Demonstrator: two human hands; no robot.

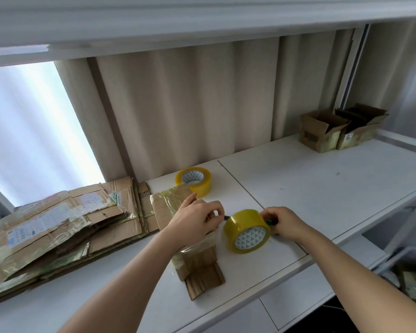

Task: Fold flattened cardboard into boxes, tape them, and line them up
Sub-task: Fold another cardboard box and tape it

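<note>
The left hand (197,218) is curled over the top of a small box (195,258) that stands near the front edge of the tabletop (322,188), fingers pinching at its upper edge, where clear tape runs down the side. Just beside it, the right hand (282,222) grips a yellow tape roll (246,231), held on edge, with something dark and green under the fingers that I can't make out. A second roll (193,180) lies flat behind the box, toward the back edge. A pile of flattened cardboard (58,227) covers the left end of the tabletop. Two folded boxes (339,128) sit side by side, touching, in the far right corner, flaps open. A curtain (190,104) hangs behind the tabletop.
</note>
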